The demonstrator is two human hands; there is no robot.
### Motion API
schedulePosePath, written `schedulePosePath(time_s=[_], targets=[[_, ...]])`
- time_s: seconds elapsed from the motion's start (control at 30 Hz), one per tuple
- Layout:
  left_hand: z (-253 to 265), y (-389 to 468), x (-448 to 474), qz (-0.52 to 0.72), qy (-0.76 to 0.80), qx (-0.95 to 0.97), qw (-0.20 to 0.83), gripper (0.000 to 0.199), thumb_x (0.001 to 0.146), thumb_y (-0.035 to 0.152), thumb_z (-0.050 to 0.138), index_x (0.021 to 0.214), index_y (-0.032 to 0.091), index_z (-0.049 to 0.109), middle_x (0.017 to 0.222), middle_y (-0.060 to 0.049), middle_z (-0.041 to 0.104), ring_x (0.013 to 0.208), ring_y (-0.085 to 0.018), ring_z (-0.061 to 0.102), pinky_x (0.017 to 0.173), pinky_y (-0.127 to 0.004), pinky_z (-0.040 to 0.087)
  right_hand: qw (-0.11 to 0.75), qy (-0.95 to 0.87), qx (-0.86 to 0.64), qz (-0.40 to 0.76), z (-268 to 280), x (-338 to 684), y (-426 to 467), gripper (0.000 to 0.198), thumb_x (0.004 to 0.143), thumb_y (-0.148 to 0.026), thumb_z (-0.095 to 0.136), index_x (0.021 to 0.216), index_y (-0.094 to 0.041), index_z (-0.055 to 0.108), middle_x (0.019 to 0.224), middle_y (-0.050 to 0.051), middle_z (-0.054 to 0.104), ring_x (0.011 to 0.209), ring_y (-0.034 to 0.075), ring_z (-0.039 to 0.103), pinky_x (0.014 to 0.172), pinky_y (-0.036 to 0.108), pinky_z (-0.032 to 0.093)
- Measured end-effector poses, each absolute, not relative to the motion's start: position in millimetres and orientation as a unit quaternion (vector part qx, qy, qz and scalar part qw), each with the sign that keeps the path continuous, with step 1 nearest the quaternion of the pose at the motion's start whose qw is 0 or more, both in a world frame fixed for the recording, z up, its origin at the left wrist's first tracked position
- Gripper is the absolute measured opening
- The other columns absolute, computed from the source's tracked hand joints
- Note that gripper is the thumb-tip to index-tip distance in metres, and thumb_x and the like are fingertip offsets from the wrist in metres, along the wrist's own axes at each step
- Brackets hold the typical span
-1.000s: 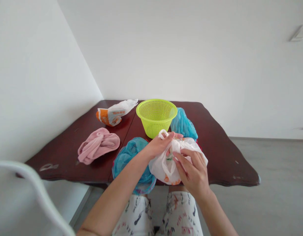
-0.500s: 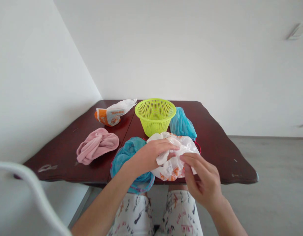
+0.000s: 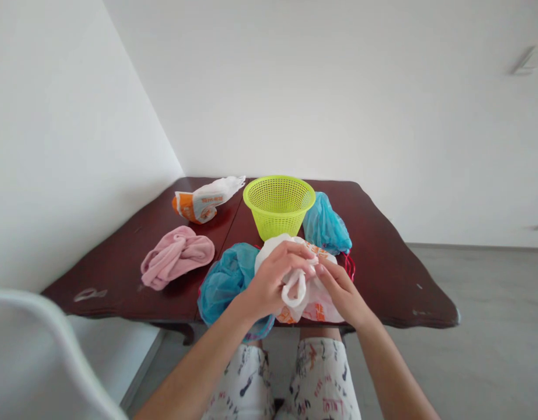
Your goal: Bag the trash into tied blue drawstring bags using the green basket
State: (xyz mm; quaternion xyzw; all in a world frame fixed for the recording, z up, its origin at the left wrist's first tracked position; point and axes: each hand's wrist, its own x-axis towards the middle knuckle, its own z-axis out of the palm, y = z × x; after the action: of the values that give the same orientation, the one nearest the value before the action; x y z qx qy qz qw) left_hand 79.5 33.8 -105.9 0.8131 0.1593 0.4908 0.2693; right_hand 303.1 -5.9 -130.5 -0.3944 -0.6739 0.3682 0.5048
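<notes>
At the near edge of the table lies a white plastic bag (image 3: 323, 309) with orange print, its top bunched together. My left hand (image 3: 277, 277) is closed on the gathered top, and a white handle loop hangs below its fingers. From the other side my right hand (image 3: 341, 291) pinches the same bunched plastic, its fingertips close to the left ones. A crumpled blue mesh-like bag (image 3: 227, 277) lies by my left wrist and droops over the table edge. Just beyond the white bag stands a yellow-green plastic basket (image 3: 280, 221).
A second blue bag (image 3: 325, 224) with red cord sits right of the basket. On the left are a folded pink cloth (image 3: 176, 256) and another white-and-orange plastic bag (image 3: 207, 198). The dark red table (image 3: 382, 280) meets white walls behind and left.
Both hands have come closer together over the white bag, drawing its top into a tighter bunch. A handle loop now shows under my left hand. The view has shifted slightly.
</notes>
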Motion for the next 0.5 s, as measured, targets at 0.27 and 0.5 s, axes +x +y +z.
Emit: schedulePosePath(time_s=[0.27, 0.5], targets=[[-116, 35, 92, 0.515, 0.138, 0.749, 0.394, 0.018, 0.128, 0.045, 0.053, 0.134, 0.031, 0.061, 0.139, -0.011, 0.068, 0.135, -0.027, 0.070, 0.120, -0.051, 0.062, 0.500, -0.638, -0.333, 0.481, -135, 301, 5, 0.054, 0.107, -0.075, 0.080, 0.124, -0.024, 0.089, 0.104, 0.008, 0.085, 0.089, 0.024, 0.078, 0.075, 0.035, 0.067], [-124, 39, 90, 0.513, 0.253, 0.788, 0.228, 0.038, 0.128, 0.044, 0.046, 0.162, 0.029, 0.056, 0.157, -0.016, 0.065, 0.148, -0.031, 0.063, 0.131, -0.054, 0.051, 0.564, -0.544, -0.408, 0.468, -138, 289, 22, 0.049, 0.103, -0.075, 0.084, 0.100, -0.027, 0.088, 0.089, 0.003, 0.079, 0.075, 0.020, 0.068, 0.066, 0.031, 0.057]])
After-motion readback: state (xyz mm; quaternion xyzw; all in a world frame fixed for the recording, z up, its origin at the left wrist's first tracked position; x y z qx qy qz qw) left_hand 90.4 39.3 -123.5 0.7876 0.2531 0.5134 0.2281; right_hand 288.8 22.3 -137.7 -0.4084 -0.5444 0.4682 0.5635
